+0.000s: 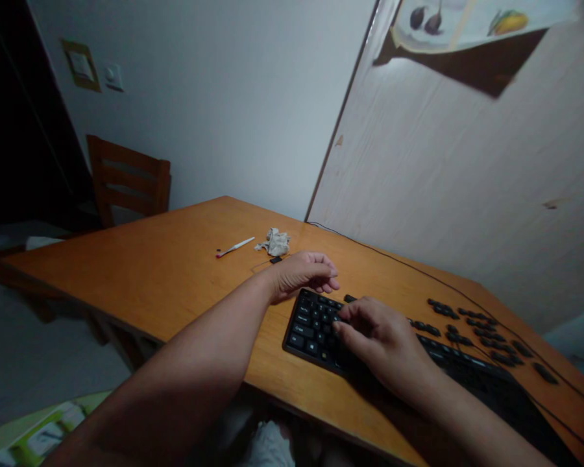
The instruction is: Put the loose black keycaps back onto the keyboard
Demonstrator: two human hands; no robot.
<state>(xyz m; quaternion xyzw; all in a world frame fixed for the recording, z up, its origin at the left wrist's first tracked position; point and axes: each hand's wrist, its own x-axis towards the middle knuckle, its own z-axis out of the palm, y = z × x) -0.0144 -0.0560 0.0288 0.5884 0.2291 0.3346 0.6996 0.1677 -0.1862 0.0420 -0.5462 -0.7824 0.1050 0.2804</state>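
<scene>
A black keyboard lies on the wooden table, with several loose black keycaps scattered on the table beyond it. My right hand rests over the keyboard's left part, fingers curled and fingertips pressed on the keys. My left hand hovers just past the keyboard's top left corner, fingers curled inward in a loose fist. What the left fingers hold, if anything, is hidden.
A crumpled tissue, a white pen-like tool and a small black piece lie behind my left hand. A thin black cable runs along the wall side. A wooden chair stands at the table's far end.
</scene>
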